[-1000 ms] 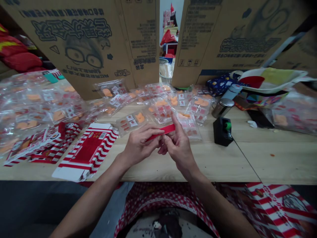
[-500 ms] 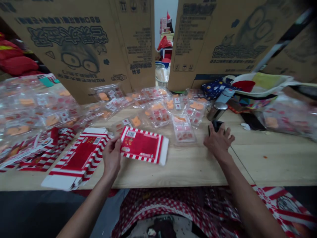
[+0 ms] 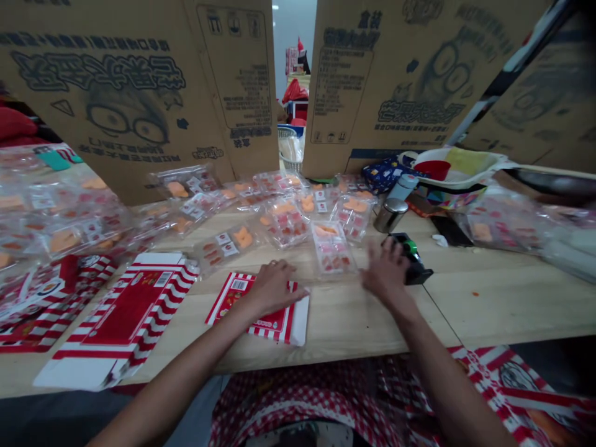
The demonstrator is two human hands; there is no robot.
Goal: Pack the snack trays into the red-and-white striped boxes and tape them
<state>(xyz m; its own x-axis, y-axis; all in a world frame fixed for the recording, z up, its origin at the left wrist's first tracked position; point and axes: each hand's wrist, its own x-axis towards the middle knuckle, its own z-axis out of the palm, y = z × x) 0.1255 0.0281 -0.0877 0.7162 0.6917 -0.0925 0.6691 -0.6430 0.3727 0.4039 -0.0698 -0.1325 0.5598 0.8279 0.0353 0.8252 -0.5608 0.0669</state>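
Now, in the head view, the only one, the left hand [image 3: 274, 287] lies palm down across a flat red-and-white carton [image 3: 284, 320], its fingers loosely spread on the printed face rather than pinching it; half a second ago they gripped that carton by its left edge. The carton rests on the wooden table [image 3: 349, 329] directly beneath those fingers, with its white end flap showing just past the thumb. Over the same half second the right hand [image 3: 387, 273] shifts from above the black tape dispenser [image 3: 418, 268] to its near-left side, so the green roll [image 3: 410, 246] shows just right of the fingers. These fingers are partly spread but blurred, and I cannot tell whether they hold a strip of tape or are released. For the work in hand, I judge that the carton is now steadied from above, while the right hand works at or just away from the dispenser. Between the two hands, slightly beyond the fingertips, lies a clear pack of sweets [image 3: 333, 251]; another pack [image 3: 228, 245] lies beyond and left of the left fingers. Well left of them is a stack of similar cartons [image 3: 125, 304], and a metal flask [image 3: 390, 215] stands just beyond the right fingers.
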